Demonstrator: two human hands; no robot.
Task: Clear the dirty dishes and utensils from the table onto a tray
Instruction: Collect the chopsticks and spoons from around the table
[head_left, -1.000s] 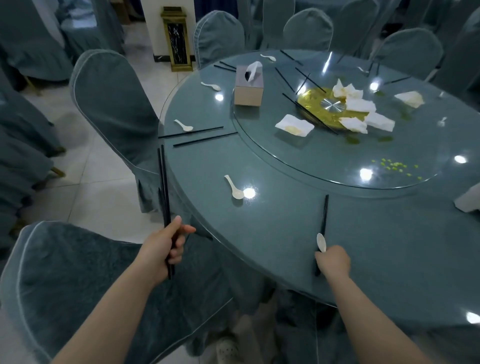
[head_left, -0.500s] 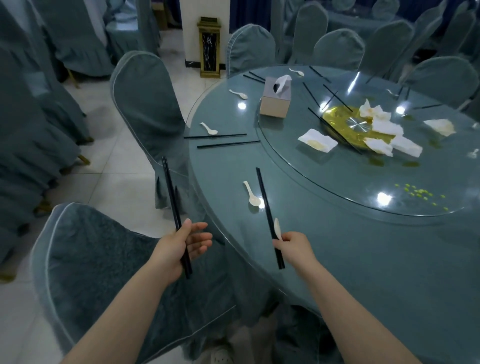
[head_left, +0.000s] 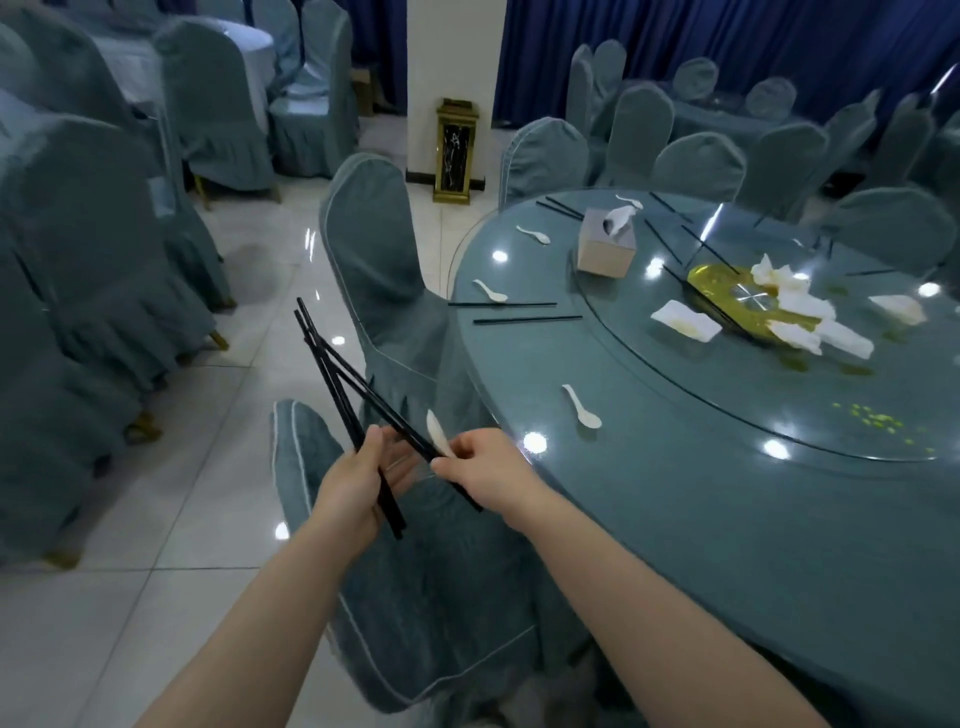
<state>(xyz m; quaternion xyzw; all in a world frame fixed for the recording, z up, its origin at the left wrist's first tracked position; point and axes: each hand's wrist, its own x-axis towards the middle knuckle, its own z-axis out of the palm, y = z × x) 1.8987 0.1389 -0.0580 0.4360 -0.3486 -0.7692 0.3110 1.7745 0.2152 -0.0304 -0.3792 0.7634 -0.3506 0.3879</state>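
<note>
Rows of covered chairs (head_left: 379, 249) and a white tiled floor surround a round desk (head_left: 727, 493) in a banquet hall, its glass turntable (head_left: 779, 405) carrying a tissue box (head_left: 607, 244), crumpled napkins (head_left: 800, 306) and a yellow spill. No tray shows in this view.

Gathering utensils looks to be the step in hand. Just off the desk's near left edge, over a chair, the left hand (head_left: 353, 483) holds a bundle of black chopsticks (head_left: 332, 384), thumb curled over them and the other fingers partly spread beneath. The right hand (head_left: 488, 470) pinches another pair of chopsticks (head_left: 384, 400) together with a white spoon (head_left: 439, 434), fingers clamped tight. The two bundles cross near the left palm, so a handover into the left hand seems likely; that calls for the left fingers to loosen enough to take the extra pieces without letting the first bundle slip.

Much is left on the desk: a spoon (head_left: 582, 408) near the near edge, a spoon (head_left: 491, 291) beside two chopsticks (head_left: 524, 313) at the left edge, and further spoons and chopsticks toward the far edge.
</note>
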